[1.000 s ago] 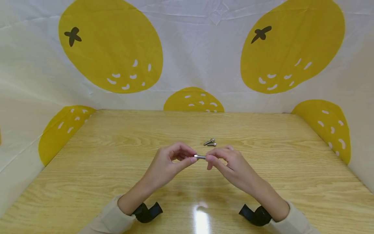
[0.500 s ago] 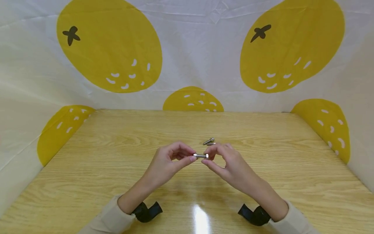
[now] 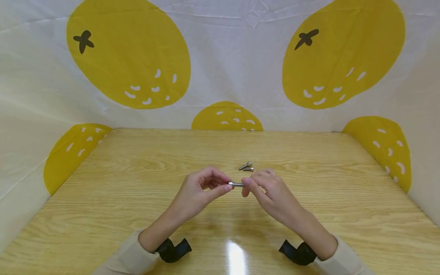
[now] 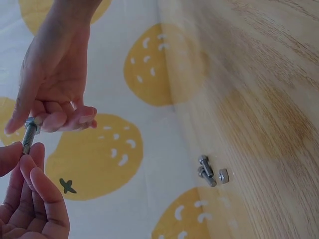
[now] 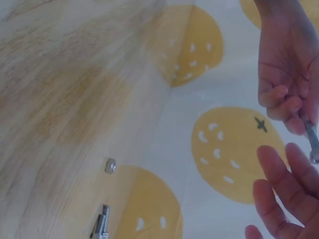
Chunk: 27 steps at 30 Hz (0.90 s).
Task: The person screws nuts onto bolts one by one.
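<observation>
One bolt (image 3: pixel 238 185), held crosswise above a wood table (image 3: pixel 137 152), between two hands near the middle of the head view. At one end, the left hand (image 3: pixel 197 194), pinching the bolt between thumb and fingertips. At the other, the right hand (image 3: pixel 273 194), thumb and fingers drawn in around a nut (image 4: pixel 34 121), apparently in a light pinch; exact contact hard to tell, with that end masked by fingertips from above. Seen from the left wrist: bare thread between nut and left-hand grip.

Probable work of the moment: turning the nut on the bolt, direction not readable here. Best done with the left hand firm and steady, leaving all rotation to the right. Worth keeping the nut square to the shaft, rolling in short strokes of thumb and finger, and easing back at any binding rather than forcing a crossed thread. Wise, too, to work low, in case of a slip.

Beyond the hands, on the wood: two loose bolts (image 4: pixel 207 172), close together, and a loose nut (image 4: pixel 223 176) just beside, best left undisturbed by passing knuckles.
</observation>
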Tool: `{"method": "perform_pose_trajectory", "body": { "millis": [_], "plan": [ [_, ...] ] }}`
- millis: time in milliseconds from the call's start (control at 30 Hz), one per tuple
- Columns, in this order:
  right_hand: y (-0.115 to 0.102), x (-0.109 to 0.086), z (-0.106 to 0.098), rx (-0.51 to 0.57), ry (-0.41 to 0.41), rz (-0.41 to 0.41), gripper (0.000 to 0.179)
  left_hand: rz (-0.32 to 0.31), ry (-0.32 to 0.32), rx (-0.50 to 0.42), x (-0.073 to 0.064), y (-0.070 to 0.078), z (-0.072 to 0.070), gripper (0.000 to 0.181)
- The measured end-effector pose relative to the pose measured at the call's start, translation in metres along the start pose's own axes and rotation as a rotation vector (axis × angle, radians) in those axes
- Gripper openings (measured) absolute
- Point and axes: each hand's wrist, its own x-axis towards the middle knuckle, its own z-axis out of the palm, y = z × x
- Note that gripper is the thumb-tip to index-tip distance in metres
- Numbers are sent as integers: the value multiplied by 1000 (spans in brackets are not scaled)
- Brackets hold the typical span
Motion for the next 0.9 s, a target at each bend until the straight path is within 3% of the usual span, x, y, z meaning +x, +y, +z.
{"method": "perform_pose_trajectory", "body": {
  "millis": [100, 233, 400, 733, 900],
  "plan": [
    [-1, 0, -3, 3, -18, 22, 9, 0, 7, 8, 0, -1, -1, 12],
    [-1, 1, -4, 6, 1, -57, 31, 6, 17, 19, 0, -2, -2, 12],
    [3, 1, -1, -12, 47, -178, 29, 20, 15, 11, 0, -3, -3, 13],
    [2, -1, -1, 16, -1, -91, 5, -1, 2, -11, 0, 1, -2, 13],
    [3, 1, -1, 25, -1, -104, 18, -9, -7, -14, 0, 2, -2, 13]
  ]
}}
